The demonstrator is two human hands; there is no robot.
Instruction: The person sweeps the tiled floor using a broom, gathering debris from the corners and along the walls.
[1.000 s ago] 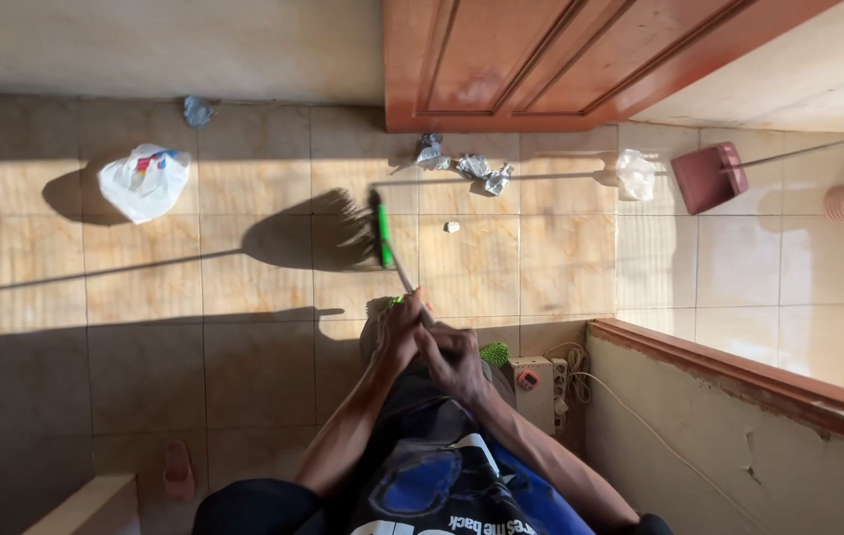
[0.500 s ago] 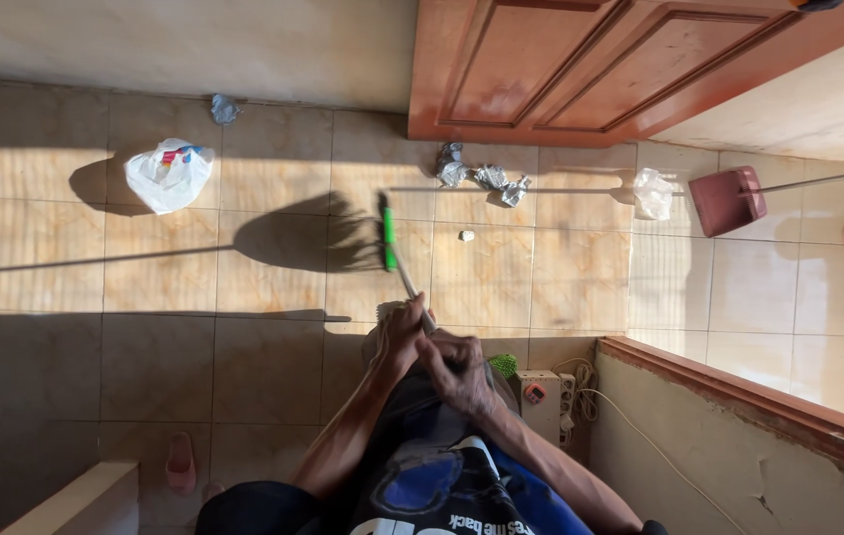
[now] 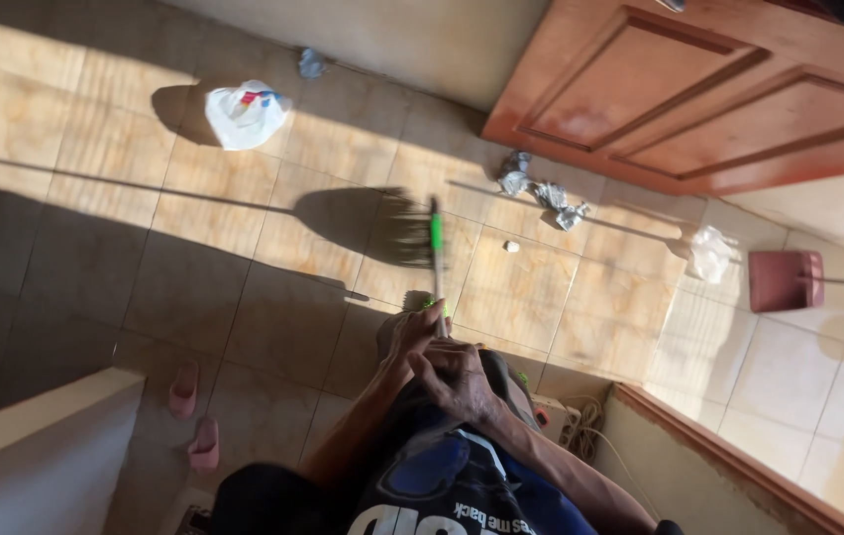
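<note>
Both my hands grip the thin handle of a broom [image 3: 435, 241] with a green head, its bristles resting on the tiled floor ahead of me. My left hand [image 3: 408, 334] holds the handle farther forward; my right hand [image 3: 452, 379] is closed on it just behind, close to my body. Crumpled silvery wrappers [image 3: 541, 188] lie on the tiles beyond the broom head by the wooden door [image 3: 699, 99]. A small pale scrap [image 3: 510, 246] lies right of the broom head.
A white plastic bag [image 3: 242, 116] and a small grey scrap [image 3: 311, 63] lie at the far left near the wall. A clear crumpled bag [image 3: 710, 254] and a maroon dustpan [image 3: 785, 280] sit at right. Pink slippers [image 3: 193, 416] lie at lower left beside a pale ledge [image 3: 36, 446]. A power strip [image 3: 555, 416] lies by my legs.
The view has tilted and swung left. The broom head now points straighter ahead, and both hands keep their hold on the handle. A second slipper and more of the ledge have come into view.
</note>
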